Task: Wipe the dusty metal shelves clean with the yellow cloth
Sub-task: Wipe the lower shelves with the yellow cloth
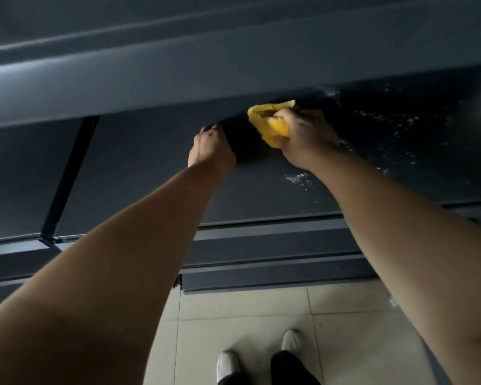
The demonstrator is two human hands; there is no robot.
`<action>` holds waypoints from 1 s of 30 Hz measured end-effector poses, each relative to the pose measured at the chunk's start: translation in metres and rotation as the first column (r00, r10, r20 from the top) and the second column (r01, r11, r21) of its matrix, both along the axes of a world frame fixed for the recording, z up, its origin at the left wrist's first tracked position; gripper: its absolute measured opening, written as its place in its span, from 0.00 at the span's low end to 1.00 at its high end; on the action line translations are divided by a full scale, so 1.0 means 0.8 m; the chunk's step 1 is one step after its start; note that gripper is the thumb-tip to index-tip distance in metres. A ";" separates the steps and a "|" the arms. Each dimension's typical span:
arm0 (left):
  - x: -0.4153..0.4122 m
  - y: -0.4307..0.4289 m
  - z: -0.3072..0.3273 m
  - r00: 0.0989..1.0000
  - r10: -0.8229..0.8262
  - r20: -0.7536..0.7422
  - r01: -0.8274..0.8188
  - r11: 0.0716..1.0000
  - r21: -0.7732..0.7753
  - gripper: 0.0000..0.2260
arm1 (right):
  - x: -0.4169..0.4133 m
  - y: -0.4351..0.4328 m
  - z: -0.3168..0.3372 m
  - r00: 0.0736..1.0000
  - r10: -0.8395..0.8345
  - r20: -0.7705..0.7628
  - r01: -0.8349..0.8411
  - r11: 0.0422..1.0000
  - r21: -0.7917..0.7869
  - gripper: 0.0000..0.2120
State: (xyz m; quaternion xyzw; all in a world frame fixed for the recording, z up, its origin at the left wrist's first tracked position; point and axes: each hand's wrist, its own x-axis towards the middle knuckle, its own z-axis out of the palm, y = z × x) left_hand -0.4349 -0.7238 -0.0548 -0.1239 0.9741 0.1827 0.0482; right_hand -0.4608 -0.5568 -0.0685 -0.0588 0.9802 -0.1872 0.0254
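You stood in what looked like a storeroom: dark grey metal shelves (150,168) stretched either side of your grip on the yellow cloth (271,126), a slanted brace (67,176) well left of it, dust specks (297,179) just below, pale floor tiles (233,301) far beneath.
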 end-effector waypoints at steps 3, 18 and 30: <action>0.013 0.010 0.000 0.999 0.002 0.041 0.002 0.995 -0.101 0.19 | 0.026 0.000 0.006 0.998 0.066 0.008 -0.066 0.997 0.033 0.21; 0.081 0.027 0.024 0.982 -0.085 0.168 0.103 0.989 -0.103 0.20 | 0.161 0.042 0.022 0.987 -0.151 0.059 0.146 0.986 0.083 0.21; 0.118 0.065 0.045 0.982 -0.186 -0.030 0.188 0.952 0.240 0.18 | 0.186 0.040 0.044 0.929 -0.126 0.348 0.234 0.928 -0.291 0.50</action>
